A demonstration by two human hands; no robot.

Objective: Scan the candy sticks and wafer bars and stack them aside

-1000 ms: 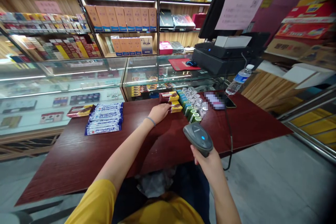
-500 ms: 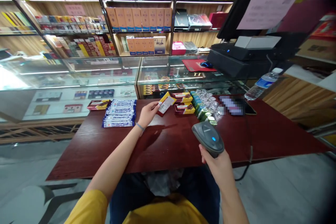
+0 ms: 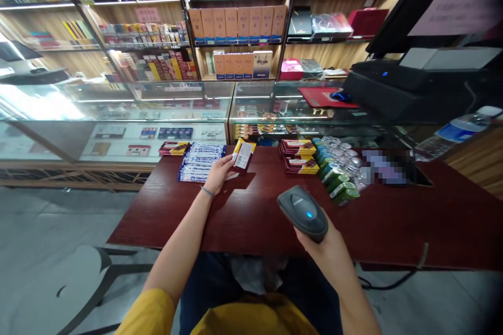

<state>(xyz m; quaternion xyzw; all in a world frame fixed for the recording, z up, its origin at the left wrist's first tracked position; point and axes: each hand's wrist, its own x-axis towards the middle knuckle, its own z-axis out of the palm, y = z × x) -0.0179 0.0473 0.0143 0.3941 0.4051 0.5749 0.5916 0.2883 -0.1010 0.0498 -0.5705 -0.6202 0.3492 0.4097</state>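
My left hand point(image 3: 218, 175) pinches a chocolate bar point(image 3: 243, 154) in a yellow and dark red wrapper, its pale label side turned up, above the table. Wrapped round the handle of a dark barcode scanner point(image 3: 302, 211) is my right hand point(image 3: 325, 238); a blue light glows on the scanner's top. Left of the held bar lie a row of blue and white packets point(image 3: 202, 162) and a small pile of chocolate bars point(image 3: 173, 148). Two stacks of like bars point(image 3: 299, 156) sit to the right, beside rows of green-wrapped packs point(image 3: 340, 184) and clear-topped containers point(image 3: 341, 151).
The dark red table point(image 3: 251, 220) stands before a glass display case point(image 3: 157, 102). A water bottle point(image 3: 458, 133) is at the right, near a monitor point(image 3: 416, 5). A grey stool point(image 3: 74, 288) stands at the lower left. A cable point(image 3: 393, 283) hangs below the table's right edge.
My view has swung to the right-to-left shifted scene, objects appearing further right. The chocolate bar has moved left, away from the stacks, towards the blue and white packets. The scanner stays in my right hand.
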